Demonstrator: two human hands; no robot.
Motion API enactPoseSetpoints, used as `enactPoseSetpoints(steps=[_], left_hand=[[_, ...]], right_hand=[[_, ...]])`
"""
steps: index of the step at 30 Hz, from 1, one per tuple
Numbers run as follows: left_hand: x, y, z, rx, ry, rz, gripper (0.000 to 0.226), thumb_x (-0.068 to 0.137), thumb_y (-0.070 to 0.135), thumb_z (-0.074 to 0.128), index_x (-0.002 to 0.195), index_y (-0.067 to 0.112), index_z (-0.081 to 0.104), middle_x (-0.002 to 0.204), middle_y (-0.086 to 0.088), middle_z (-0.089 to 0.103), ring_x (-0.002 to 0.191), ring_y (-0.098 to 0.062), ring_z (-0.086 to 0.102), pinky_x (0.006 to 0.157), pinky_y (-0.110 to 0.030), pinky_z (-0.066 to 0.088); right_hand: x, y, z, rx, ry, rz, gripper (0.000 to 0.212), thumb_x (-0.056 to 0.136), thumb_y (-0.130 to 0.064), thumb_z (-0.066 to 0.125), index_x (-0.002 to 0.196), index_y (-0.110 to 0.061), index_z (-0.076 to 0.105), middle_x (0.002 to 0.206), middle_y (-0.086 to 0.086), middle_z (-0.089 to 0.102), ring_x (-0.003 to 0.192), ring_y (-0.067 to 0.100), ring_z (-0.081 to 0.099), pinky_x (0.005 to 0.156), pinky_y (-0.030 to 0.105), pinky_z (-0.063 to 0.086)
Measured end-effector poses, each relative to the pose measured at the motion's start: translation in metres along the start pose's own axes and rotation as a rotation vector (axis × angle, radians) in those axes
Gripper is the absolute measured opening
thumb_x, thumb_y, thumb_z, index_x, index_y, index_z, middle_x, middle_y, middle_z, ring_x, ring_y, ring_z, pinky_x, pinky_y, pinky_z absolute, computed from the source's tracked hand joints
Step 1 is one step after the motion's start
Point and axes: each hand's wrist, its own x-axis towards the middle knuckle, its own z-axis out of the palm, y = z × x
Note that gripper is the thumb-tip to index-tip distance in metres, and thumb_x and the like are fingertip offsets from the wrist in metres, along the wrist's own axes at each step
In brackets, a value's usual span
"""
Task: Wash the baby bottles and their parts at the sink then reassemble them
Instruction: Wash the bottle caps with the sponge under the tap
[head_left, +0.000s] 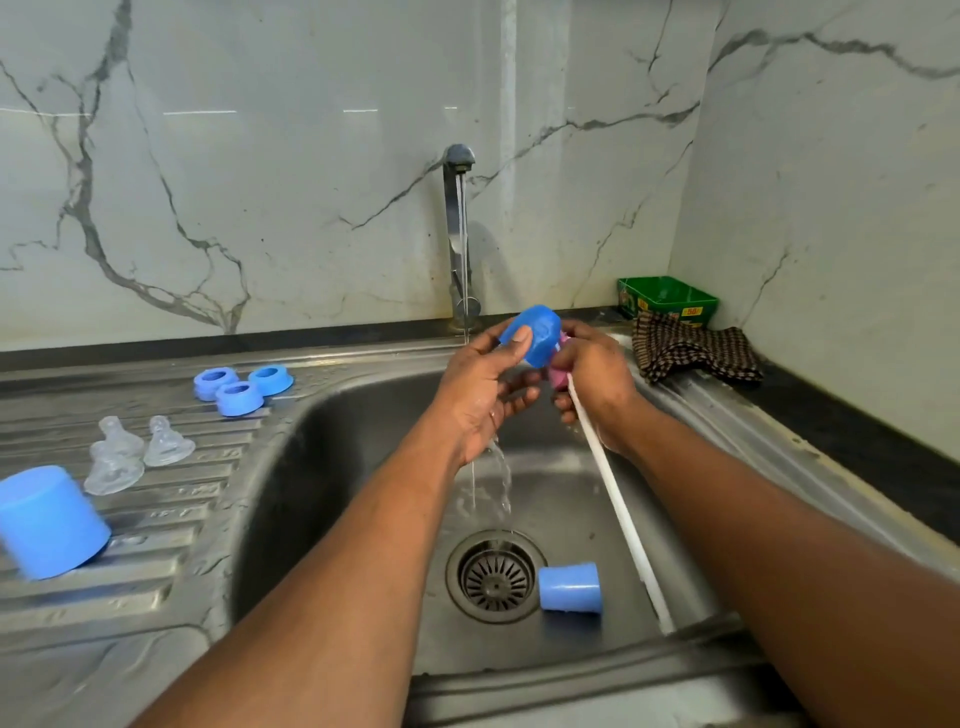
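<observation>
The blue cap (532, 332) sits under the tap's (458, 208) stream, over the sink (363, 519), tilted so the brush (558, 371) can reach inside. The left hand (483, 395) pinches the cap by thumb and fingers; the right hand (592, 379) is wrapped round the brush's white handle. Another cap (570, 586) lies beside the drain. Rings (242, 384), clear teats (135, 452) and a third cap (49, 522) wait on the drainboard, well apart. Nothing blocks them.

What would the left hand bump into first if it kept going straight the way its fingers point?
The left hand, gripping the blue cap, points up and right toward the right hand, which holds the brush. It would probably meet that hand or the brush's pink head first, though depth is hard to judge.
</observation>
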Motion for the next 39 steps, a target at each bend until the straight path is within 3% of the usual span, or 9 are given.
enactPoseSetpoints(steps=[5,8,12,16,21,24,29,34,39], left_hand=[[-0.031,0.015,0.002,0.022,0.047,0.031,0.04,0.094,0.013,0.064,0.132,0.005,0.056,0.12,-0.021,0.067,0.089,-0.026,0.068,0.069,-0.032,0.061],[-0.048,0.034,-0.002,0.1,0.057,0.081,0.043,0.093,0.008,0.064,0.134,0.002,0.052,0.121,-0.021,0.066,0.093,-0.029,0.069,0.071,-0.033,0.061],[-0.074,0.051,-0.014,0.099,0.115,0.153,0.043,0.09,0.003,0.067,0.128,-0.001,0.049,0.115,-0.023,0.067,0.088,-0.029,0.072,0.073,-0.032,0.061],[-0.094,0.05,-0.032,0.086,0.215,0.172,0.022,0.087,0.005,0.07,0.101,0.008,0.052,0.095,-0.016,0.071,0.075,-0.021,0.074,0.072,-0.033,0.062],[-0.09,0.04,-0.044,0.166,0.16,0.113,0.01,0.093,0.024,0.064,0.103,0.022,0.065,0.096,0.003,0.068,0.081,-0.011,0.063,0.062,-0.021,0.055],[-0.077,0.041,-0.052,0.303,0.169,0.166,0.011,0.096,0.025,0.062,0.104,0.025,0.069,0.089,0.01,0.064,0.074,-0.004,0.051,0.059,-0.016,0.043],[-0.07,0.035,-0.069,0.696,0.107,0.287,0.017,0.098,0.013,0.059,0.108,0.02,0.071,0.077,0.011,0.058,0.063,0.005,0.048,0.058,-0.014,0.039],[-0.071,0.025,-0.074,0.757,-0.043,0.172,0.022,0.098,0.0,0.054,0.101,0.018,0.066,0.077,-0.001,0.058,0.06,-0.004,0.045,0.057,-0.016,0.04],[-0.074,0.031,-0.075,0.551,-0.023,0.13,0.019,0.103,0.012,0.046,0.096,0.017,0.064,0.077,0.0,0.062,0.064,-0.009,0.052,0.061,-0.016,0.045]], right_hand=[[-0.019,-0.016,-0.008,0.287,-0.203,0.073,0.025,0.09,-0.03,0.047,0.099,-0.016,0.065,0.061,0.002,0.043,0.041,0.012,0.028,0.041,0.018,0.02],[-0.032,-0.029,-0.001,0.204,-0.271,-0.051,0.034,0.089,-0.049,0.062,0.108,-0.021,0.065,0.06,-0.002,0.045,0.039,0.008,0.024,0.04,0.016,0.018],[-0.056,-0.038,0.017,0.132,-0.242,-0.165,0.023,0.087,-0.041,0.072,0.106,-0.03,0.065,0.058,-0.001,0.044,0.036,0.004,0.026,0.036,0.014,0.021],[-0.073,-0.042,0.032,0.133,-0.275,-0.196,0.027,0.089,-0.032,0.072,0.113,-0.022,0.067,0.06,-0.006,0.048,0.038,0.0,0.034,0.036,0.016,0.026],[-0.071,-0.043,0.042,0.039,-0.228,-0.183,0.033,0.087,-0.024,0.076,0.117,-0.013,0.066,0.049,-0.015,0.05,0.038,-0.001,0.04,0.038,0.013,0.031],[-0.059,-0.037,0.042,-0.032,-0.2,-0.103,0.04,0.08,-0.036,0.081,0.113,-0.02,0.066,0.053,-0.003,0.047,0.042,0.01,0.037,0.039,0.019,0.032],[-0.043,-0.017,0.037,-0.066,-0.187,-0.165,0.05,0.069,-0.019,0.09,0.113,-0.016,0.065,0.071,0.002,0.061,0.045,0.008,0.047,0.041,0.02,0.039],[-0.034,-0.01,0.039,-0.169,-0.353,-0.323,0.068,0.059,-0.003,0.092,0.121,-0.01,0.065,0.112,0.005,0.07,0.089,0.005,0.067,0.075,0.015,0.053],[-0.028,-0.002,0.04,-0.281,-0.442,-0.354,0.074,0.056,-0.013,0.097,0.123,-0.011,0.064,0.114,0.005,0.071,0.103,0.016,0.07,0.09,0.031,0.056]])
